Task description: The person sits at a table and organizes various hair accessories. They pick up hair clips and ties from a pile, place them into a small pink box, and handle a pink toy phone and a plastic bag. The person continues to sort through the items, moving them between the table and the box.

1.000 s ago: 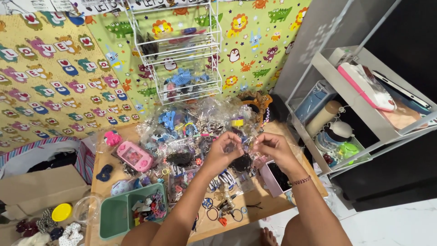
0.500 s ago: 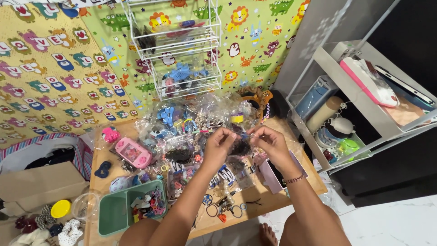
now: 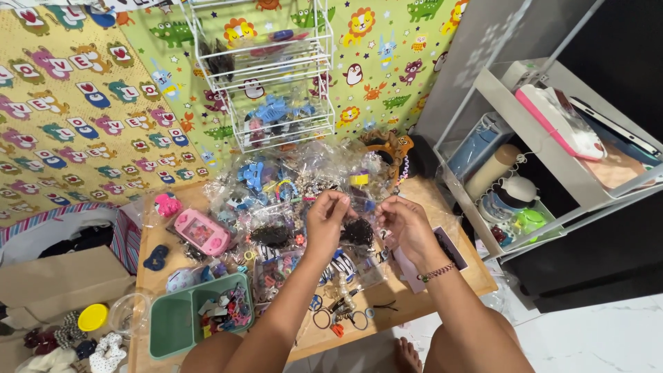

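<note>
the small clear packet (image 3: 359, 231) with something dark inside — too small to make out — is held up between both hands, just above the heap of clear bags (image 3: 290, 200) on the tabletop (image 3: 442, 276). left hand (image 3: 324, 221) fingers pinch its upper edge; right hand (image 3: 407, 224) fingers pinch the other side. left of the heap, a pink toy console (image 3: 202, 232); below that, a green divided tray (image 3: 176, 321) holding small mixed trinkets, partly hidden by the left arm.

Cartoon-animal wall mats (image 3: 83, 124), white tile floor (image 3: 608, 338), grey shelf unit (image 3: 552, 173).
</note>
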